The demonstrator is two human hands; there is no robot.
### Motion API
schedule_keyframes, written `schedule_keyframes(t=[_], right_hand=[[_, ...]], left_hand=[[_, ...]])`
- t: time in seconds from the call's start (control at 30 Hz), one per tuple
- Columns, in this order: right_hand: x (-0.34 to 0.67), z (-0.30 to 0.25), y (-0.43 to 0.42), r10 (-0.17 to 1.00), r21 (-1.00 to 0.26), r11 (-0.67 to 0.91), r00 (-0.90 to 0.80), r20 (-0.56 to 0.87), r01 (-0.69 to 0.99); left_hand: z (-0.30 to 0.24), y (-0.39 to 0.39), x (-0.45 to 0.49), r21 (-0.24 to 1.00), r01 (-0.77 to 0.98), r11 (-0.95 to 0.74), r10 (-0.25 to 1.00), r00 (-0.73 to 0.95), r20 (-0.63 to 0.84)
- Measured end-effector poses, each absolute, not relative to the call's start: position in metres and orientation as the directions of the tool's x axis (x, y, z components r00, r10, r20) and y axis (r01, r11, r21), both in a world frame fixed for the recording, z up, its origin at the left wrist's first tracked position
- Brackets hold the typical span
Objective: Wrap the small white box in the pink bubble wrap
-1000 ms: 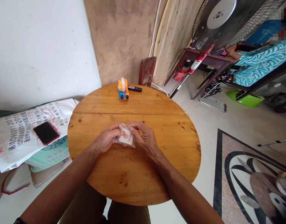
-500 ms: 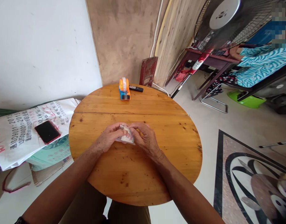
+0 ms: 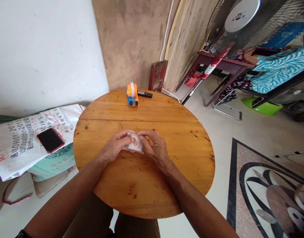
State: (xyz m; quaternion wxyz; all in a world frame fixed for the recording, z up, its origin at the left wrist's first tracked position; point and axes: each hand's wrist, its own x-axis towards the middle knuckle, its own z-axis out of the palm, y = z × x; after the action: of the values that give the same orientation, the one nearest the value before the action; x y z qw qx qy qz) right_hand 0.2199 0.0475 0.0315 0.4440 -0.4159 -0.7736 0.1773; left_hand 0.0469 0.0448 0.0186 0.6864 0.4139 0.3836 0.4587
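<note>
Over the middle of the round wooden table (image 3: 142, 185), both hands close on a small whitish packet (image 3: 135, 144) in clear plastic with faint reddish print. My left hand (image 3: 117, 145) grips its left side, thumb lying across the top. At its upper right edge, my right hand (image 3: 154, 145) pinches the plastic between thumb and fingers. The packet's underside and the fingertips beneath it are hidden. Farther back on the table stands an orange and blue tape dispenser (image 3: 132, 96) with a roll of clear tape.
A dark remote-like object (image 3: 145, 94) lies beside the dispenser. On the left, a phone (image 3: 50, 140) rests on a printed white sack (image 3: 23, 132). A standing fan (image 3: 241, 16) is at upper right, near a person in a patterned blue top (image 3: 283, 69). A reddish chair back (image 3: 158, 76) rises behind the table.
The right hand's fingers have shifted slightly at the packet's edge, and a bit more of its top shows. The left hand stays nearly still.
</note>
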Motion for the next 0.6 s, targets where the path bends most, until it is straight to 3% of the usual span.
schedule_keyframes(t=[0.6], right_hand=[[0.2206,0.0267,0.051,0.628,-0.404,0.742,-0.344,0.698,0.535]], left_hand=[[0.0177,0.0463,0.0469,0.93,-0.303,0.208,0.959,0.252,-0.132]])
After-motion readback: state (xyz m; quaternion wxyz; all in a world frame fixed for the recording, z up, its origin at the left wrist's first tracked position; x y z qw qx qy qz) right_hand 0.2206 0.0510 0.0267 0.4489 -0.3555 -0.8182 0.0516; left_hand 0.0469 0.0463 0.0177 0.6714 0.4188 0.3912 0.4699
